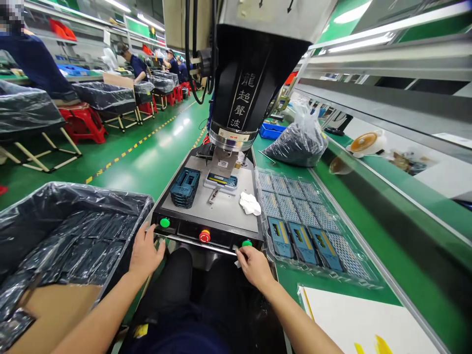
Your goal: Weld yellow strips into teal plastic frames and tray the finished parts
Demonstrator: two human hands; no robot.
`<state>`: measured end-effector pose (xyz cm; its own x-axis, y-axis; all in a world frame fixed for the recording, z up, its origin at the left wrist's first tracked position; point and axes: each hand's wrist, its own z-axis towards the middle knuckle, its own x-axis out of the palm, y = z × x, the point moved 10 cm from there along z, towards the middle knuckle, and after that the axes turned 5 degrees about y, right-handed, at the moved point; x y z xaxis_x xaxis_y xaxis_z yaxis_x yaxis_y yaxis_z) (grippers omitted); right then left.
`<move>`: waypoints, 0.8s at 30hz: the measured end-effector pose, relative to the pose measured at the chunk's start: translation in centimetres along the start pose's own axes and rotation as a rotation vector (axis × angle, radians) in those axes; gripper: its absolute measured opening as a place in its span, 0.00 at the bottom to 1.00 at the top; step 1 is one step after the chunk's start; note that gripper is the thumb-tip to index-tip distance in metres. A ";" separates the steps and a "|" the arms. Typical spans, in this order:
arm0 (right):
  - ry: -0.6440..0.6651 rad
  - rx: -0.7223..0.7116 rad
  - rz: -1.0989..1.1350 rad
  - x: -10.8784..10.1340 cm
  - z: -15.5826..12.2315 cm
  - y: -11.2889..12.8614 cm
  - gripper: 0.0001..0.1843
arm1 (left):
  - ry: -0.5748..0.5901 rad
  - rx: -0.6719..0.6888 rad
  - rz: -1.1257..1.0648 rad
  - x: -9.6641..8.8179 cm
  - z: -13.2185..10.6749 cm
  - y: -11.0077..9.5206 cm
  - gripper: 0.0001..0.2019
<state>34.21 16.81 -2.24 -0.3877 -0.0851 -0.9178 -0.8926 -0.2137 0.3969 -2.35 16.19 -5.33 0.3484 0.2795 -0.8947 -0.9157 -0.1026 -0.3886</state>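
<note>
My left hand [144, 253], its fingers apart and holding nothing, rests at the panel's left corner by a green button [164, 222]. At the right corner, my right hand [255, 267] has loosely bent fingers touching the front edge beside another green button [247, 243]. Between them sits a red stop button [204, 236]. On the metal worktable [221, 211], a dark blue plastic housing [223, 180] lies in a pale fixture under the press's metal horn [224, 162]. A stack of similar housings [185, 188] stands left of it.
A clear tray [306, 206] on the right bench holds three blue housings [302, 242]. A white cloth [250, 203] lies on the worktable. At my left is a bin [142, 196] lined with black plastic, with wrapped parts inside. People sit at benches further back.
</note>
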 end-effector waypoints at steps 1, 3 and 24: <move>0.007 -0.001 0.023 -0.1 -0.1 0.0 0.17 | 0.021 -0.057 0.042 0.1 0.2 1.4 0.32; 0.014 -0.010 0.063 -0.5 -0.1 0.3 0.18 | 0.059 -0.174 0.128 0.2 0.4 4.5 0.35; -0.217 0.038 -0.104 -9.1 16.5 1.4 0.12 | 0.540 -0.611 0.097 4.3 -2.0 13.9 0.26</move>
<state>32.68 33.29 6.82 -0.3296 0.1472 -0.9326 -0.9368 -0.1737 0.3037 -13.23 14.08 -14.98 0.4647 -0.2393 -0.8525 -0.7304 -0.6479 -0.2162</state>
